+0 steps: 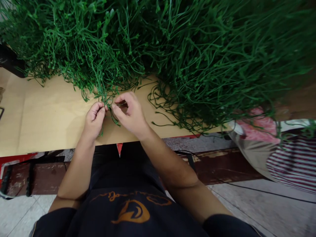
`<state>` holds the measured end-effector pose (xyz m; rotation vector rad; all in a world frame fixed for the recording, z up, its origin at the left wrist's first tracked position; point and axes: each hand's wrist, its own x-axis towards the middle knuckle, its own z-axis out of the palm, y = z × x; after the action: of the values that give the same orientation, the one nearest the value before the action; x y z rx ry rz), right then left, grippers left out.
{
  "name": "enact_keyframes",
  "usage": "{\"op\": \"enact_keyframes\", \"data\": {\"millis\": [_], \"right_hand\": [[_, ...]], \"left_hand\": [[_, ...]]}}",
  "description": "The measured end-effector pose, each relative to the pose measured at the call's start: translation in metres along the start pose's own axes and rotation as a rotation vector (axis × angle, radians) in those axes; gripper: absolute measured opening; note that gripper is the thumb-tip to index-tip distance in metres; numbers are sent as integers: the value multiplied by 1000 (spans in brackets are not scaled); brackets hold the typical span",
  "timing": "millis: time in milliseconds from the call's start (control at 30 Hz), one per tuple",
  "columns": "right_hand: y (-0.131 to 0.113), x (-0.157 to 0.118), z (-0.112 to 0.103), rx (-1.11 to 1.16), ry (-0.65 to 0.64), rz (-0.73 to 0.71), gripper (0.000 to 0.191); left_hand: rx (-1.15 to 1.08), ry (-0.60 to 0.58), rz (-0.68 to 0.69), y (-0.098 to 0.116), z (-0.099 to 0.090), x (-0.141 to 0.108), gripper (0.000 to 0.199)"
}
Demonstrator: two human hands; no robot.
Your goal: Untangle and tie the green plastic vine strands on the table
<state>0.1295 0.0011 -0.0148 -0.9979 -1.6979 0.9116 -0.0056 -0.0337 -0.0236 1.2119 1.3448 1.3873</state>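
Green plastic-looking stems (105, 98) hang from a large tangled pile (209, 62) down to the front of the table. My left hand (95, 118) pinches some of these stems between thumb and fingers. Just to its right, my right hand (129, 113) is curled, its thumb and index finger close together at the same stems. Whether its fingertips grip a stem is too small to tell. Loose stem ends stick out below and between the two hands.
The tan tabletop (49, 115) runs along the front. A black object (11, 61) lies at the left edge. At the right sits a person in striped clothing (293, 161), beside pink material (259, 126). A dark cable crosses the floor.
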Motion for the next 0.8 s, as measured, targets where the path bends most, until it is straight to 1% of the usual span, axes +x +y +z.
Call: {"op": "enact_keyframes", "data": {"millis": [33, 67, 100, 133, 167, 300, 367, 467, 567, 667, 800], "right_hand": [[-3, -5, -1, -105, 102, -58, 10], [-6, -9, -1, -197, 176, -107, 11], [-9, -13, -1, -268, 214, -141, 11], [-10, -17, -1, -314, 221, -162, 12], [-11, -19, 0, -340, 197, -176, 13], [0, -20, 5, -302, -4, -176, 18], [6, -17, 7, -290, -28, -159, 20], [9, -13, 8, -273, -28, -157, 23], [8, -9, 6, -197, -92, -186, 27], [7, -6, 2, -142, -173, -218, 22], [6, -6, -3, -140, -195, -217, 16]], "left_hand": [[-8, -3, -2, 1, 0, 0, 13], [-18, -7, -7, 1, 0, 0, 13], [-30, -13, -15, 2, 1, 0, 14], [-42, -19, -23, 2, 1, 0, 14], [-54, -26, -27, 2, 1, 0, 15], [-66, -47, -19, 1, 0, 0, 17], [-52, -72, -22, 2, 0, 0, 19], [-42, -106, -26, 3, -1, 1, 18], [-48, -103, -17, 3, -3, 2, 16], [-49, -100, -23, 3, -4, 3, 15], [-57, -109, -61, 4, -2, 1, 17]]}}
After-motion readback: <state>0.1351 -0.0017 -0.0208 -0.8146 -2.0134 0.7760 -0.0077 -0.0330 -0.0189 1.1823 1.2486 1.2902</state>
